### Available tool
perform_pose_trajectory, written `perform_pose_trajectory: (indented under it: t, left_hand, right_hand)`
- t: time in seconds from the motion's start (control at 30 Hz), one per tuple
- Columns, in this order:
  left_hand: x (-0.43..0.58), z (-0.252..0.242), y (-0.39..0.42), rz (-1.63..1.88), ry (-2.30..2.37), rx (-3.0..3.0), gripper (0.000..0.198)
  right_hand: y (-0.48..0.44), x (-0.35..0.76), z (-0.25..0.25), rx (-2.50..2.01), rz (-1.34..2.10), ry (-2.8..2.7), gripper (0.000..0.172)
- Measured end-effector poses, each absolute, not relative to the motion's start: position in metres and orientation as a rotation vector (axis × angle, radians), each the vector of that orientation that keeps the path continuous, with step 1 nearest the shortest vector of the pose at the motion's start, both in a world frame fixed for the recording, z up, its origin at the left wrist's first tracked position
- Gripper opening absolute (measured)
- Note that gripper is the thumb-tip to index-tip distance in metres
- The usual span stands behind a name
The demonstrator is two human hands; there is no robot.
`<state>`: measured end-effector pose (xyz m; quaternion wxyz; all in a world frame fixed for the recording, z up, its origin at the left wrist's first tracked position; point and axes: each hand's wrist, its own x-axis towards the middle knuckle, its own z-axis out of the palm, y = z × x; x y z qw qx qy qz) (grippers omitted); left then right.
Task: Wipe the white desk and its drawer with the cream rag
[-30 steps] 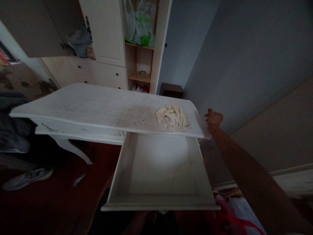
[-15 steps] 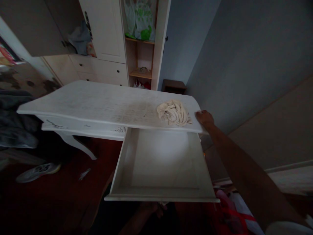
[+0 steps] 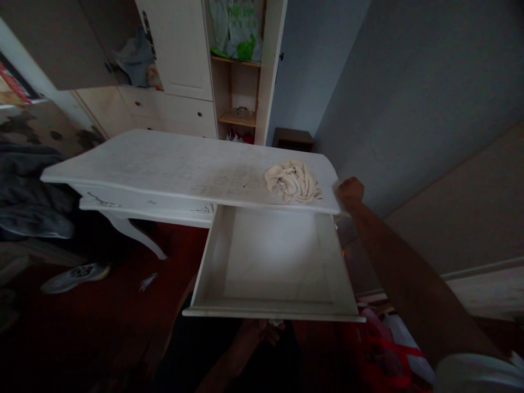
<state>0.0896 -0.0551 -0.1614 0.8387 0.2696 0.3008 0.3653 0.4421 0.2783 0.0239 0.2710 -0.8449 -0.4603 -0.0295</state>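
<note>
A white table with a dirt-smudged top has its drawer pulled out toward me, and the drawer is bare inside. My left hand is low beneath the drawer front, fingers curled beside a small pale thing that I cannot make out. At the table's right end, my right hand is closed in a fist against the edge; whatever it may hold is hidden. A crumpled cream cloth lies on the tabletop above the drawer, left of my right hand.
Behind the table stands a white wardrobe with shelves holding plastic bags. A shoe is on the dark red floor. Grey clothing hangs at the left, and a red bag sits at the lower right. A grey wall rises on the right.
My right hand has slid from the tabletop's right end outward to its edge and curled tighter. The drawer remains pulled out, my left hand stays below it, and the view has shifted slightly.
</note>
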Motion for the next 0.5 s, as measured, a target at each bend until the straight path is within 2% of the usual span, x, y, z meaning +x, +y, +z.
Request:
perform_pose_trajectory:
  t: [0.2,0.5]
  left_hand:
    - [0.089,-0.153,-0.055,0.803,0.65,0.585,0.056]
    - [0.1,-0.129,-0.065,0.887,0.982,0.726,0.066]
  right_hand:
    - [0.281,0.449,0.024,-2.222,-0.054,-1.176,0.035]
    - [0.28,0.452,0.023,-2.141,-0.042,-1.193,0.036]
